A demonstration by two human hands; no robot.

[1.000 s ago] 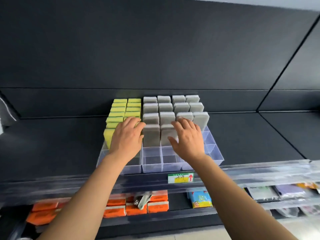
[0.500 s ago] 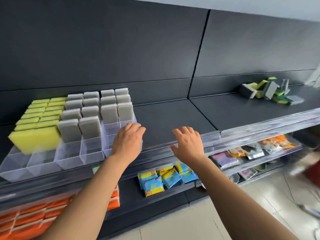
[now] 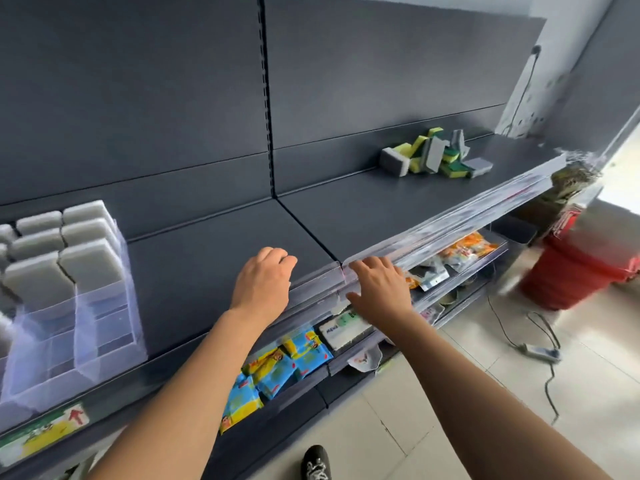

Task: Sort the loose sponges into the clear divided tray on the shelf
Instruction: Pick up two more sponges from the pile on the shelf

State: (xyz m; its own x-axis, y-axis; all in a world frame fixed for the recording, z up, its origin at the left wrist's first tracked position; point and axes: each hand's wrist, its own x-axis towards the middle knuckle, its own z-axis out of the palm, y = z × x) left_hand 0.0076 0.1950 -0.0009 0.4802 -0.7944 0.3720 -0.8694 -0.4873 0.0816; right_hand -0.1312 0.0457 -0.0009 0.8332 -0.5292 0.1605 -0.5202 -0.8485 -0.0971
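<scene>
The clear divided tray [image 3: 104, 341] sits on the dark shelf at the far left, with grey sponges [image 3: 65, 251] standing in its back compartments and its front compartments bare. A pile of loose grey and yellow-green sponges [image 3: 436, 155] lies far to the right on the same shelf. My left hand [image 3: 263, 278] hovers over the shelf's front edge, fingers curled loosely, holding nothing. Beside it, my right hand [image 3: 377, 285] is spread over the clear front rail [image 3: 450, 223], also holding nothing. Both hands are well short of the loose pile.
Below the shelf, a lower shelf holds blue-yellow packets [image 3: 277, 368] and other packaged goods [image 3: 464, 251]. Red buckets [image 3: 581, 268] stand on the tiled floor at right, with a cable and power strip [image 3: 540, 351] near them. My shoe [image 3: 317, 462] shows at the bottom.
My view and both hands have swung right, away from the tray where they rested on the sponges. The loose sponge pile has come into view; the tray has slid to the left edge.
</scene>
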